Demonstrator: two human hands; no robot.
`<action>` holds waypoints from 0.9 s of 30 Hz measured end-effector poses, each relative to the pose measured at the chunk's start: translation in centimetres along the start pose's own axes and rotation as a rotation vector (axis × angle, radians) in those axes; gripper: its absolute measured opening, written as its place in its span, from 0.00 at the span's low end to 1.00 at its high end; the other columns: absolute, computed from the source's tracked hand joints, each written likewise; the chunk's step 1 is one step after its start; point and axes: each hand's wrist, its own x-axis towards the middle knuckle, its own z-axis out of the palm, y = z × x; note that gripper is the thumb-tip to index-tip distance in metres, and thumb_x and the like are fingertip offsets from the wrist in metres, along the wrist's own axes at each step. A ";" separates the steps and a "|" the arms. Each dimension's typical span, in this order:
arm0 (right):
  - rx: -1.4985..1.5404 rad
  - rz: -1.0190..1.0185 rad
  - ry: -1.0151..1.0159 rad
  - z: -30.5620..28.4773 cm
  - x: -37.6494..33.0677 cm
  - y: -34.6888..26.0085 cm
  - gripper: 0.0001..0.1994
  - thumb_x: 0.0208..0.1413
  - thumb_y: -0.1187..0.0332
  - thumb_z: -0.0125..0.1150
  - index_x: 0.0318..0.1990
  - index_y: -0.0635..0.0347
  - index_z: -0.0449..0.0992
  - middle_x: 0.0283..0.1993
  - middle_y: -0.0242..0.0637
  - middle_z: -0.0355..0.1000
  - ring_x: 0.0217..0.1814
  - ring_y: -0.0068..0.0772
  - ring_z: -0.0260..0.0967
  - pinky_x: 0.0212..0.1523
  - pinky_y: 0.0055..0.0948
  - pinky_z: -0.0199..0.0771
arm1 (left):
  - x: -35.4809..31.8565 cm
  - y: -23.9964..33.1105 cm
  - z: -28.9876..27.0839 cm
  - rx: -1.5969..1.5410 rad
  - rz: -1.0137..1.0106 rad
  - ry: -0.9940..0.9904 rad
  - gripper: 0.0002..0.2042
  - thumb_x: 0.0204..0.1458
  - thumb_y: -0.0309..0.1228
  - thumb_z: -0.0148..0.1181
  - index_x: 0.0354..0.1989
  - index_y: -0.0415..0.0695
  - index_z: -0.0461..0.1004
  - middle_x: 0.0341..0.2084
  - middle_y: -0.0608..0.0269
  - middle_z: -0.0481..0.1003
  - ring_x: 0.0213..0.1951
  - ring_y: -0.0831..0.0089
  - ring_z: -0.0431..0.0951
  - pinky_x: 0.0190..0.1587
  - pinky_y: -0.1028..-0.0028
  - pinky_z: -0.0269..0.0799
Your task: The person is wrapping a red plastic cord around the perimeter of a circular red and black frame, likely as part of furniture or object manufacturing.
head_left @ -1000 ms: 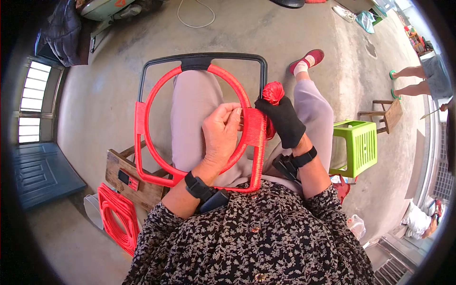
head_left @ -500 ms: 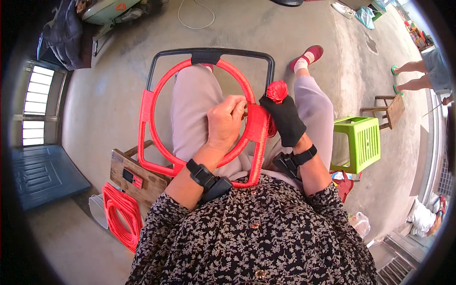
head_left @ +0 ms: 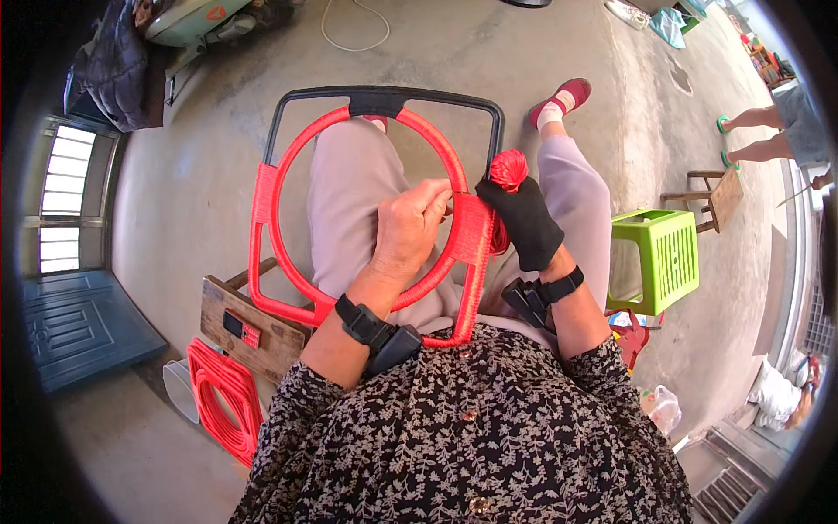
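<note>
A black metal frame (head_left: 384,96) with a red-wrapped ring and sides (head_left: 266,196) rests upright on my lap. My left hand (head_left: 408,229) grips the ring's right side where it meets the wrapped right bar (head_left: 474,240). My right hand (head_left: 522,223), in a black glove, holds a ball of red cord (head_left: 508,168) just right of that bar, with cord running down beside the frame. Each wrist carries a black strapped device.
A wooden stool (head_left: 253,327) stands at my left, with finished red-wrapped frames (head_left: 223,393) leaning below it. A green plastic stool (head_left: 663,258) is at my right, a small wooden stool (head_left: 711,196) beyond. Another person's legs (head_left: 764,131) show at far right.
The frame has shifted up and slightly right in view. My left hand has slid a little higher along the ring; the gloved right hand keeps the cord ball by the bar.
</note>
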 end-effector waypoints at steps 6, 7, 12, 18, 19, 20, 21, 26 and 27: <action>0.060 0.035 -0.028 -0.3 -0.2 -0.2 0.10 0.49 0.65 0.61 0.27 0.62 0.72 0.23 0.28 0.68 0.27 0.18 0.64 0.29 0.27 0.67 | 0.1 -0.1 -0.1 -0.007 -0.008 -0.024 0.06 0.55 0.23 0.55 0.39 0.37 0.75 0.25 0.59 0.79 0.29 0.74 0.81 0.30 0.77 0.77; 0.035 0.049 -0.028 -0.4 0.0 -0.2 0.09 0.49 0.65 0.61 0.27 0.62 0.72 0.23 0.28 0.68 0.27 0.18 0.65 0.29 0.27 0.67 | 0.2 -0.2 0.0 0.002 0.014 -0.006 0.06 0.55 0.23 0.55 0.39 0.37 0.75 0.26 0.59 0.79 0.29 0.74 0.81 0.30 0.77 0.76; 0.038 0.045 -0.007 -0.2 -0.1 -0.4 0.09 0.50 0.65 0.61 0.27 0.62 0.72 0.24 0.28 0.69 0.27 0.18 0.65 0.29 0.27 0.67 | 0.6 -0.6 0.4 0.020 0.038 0.023 0.05 0.55 0.23 0.55 0.38 0.37 0.75 0.25 0.59 0.79 0.28 0.74 0.81 0.30 0.77 0.76; -0.013 0.061 0.008 -0.6 0.3 -0.2 0.08 0.49 0.65 0.61 0.28 0.61 0.73 0.24 0.28 0.69 0.28 0.18 0.65 0.29 0.26 0.67 | 0.6 -0.4 0.8 -0.338 -0.226 -0.056 0.06 0.57 0.25 0.53 0.39 0.35 0.73 0.27 0.61 0.78 0.26 0.78 0.79 0.28 0.79 0.74; 0.003 0.070 -0.016 -0.7 0.2 -0.3 0.09 0.50 0.65 0.61 0.30 0.62 0.73 0.25 0.29 0.70 0.28 0.19 0.66 0.30 0.27 0.68 | 0.6 -0.3 0.8 -0.583 -0.379 -0.087 0.07 0.58 0.27 0.53 0.39 0.35 0.73 0.28 0.63 0.78 0.26 0.79 0.78 0.28 0.79 0.73; 0.017 0.079 -0.040 -0.8 0.2 -0.3 0.09 0.51 0.65 0.61 0.32 0.62 0.73 0.25 0.30 0.71 0.28 0.21 0.67 0.31 0.27 0.69 | 0.5 -0.2 0.7 -0.582 -0.376 -0.090 0.07 0.58 0.27 0.53 0.39 0.35 0.73 0.28 0.63 0.78 0.26 0.79 0.78 0.28 0.79 0.73; 0.018 0.078 -0.036 -1.3 0.3 -0.1 0.09 0.51 0.65 0.61 0.32 0.62 0.73 0.25 0.30 0.71 0.28 0.21 0.67 0.31 0.27 0.69 | 0.3 -0.1 0.5 -0.688 -0.440 -0.096 0.07 0.59 0.29 0.53 0.39 0.37 0.72 0.29 0.65 0.77 0.27 0.80 0.77 0.29 0.80 0.72; 0.546 0.074 0.075 -5.0 0.1 -1.5 0.13 0.57 0.64 0.56 0.42 0.66 0.72 0.32 0.38 0.74 0.35 0.27 0.71 0.38 0.27 0.71 | -0.1 1.1 0.4 -0.896 -0.599 -0.072 0.08 0.59 0.33 0.53 0.37 0.41 0.72 0.29 0.67 0.76 0.28 0.83 0.74 0.31 0.82 0.70; 0.698 0.084 0.140 -5.4 0.1 -2.0 0.14 0.57 0.63 0.56 0.43 0.66 0.72 0.33 0.40 0.74 0.35 0.28 0.71 0.39 0.27 0.71 | -0.1 1.0 0.4 -0.886 -0.615 -0.063 0.08 0.60 0.34 0.52 0.37 0.42 0.71 0.29 0.67 0.76 0.28 0.82 0.75 0.31 0.82 0.70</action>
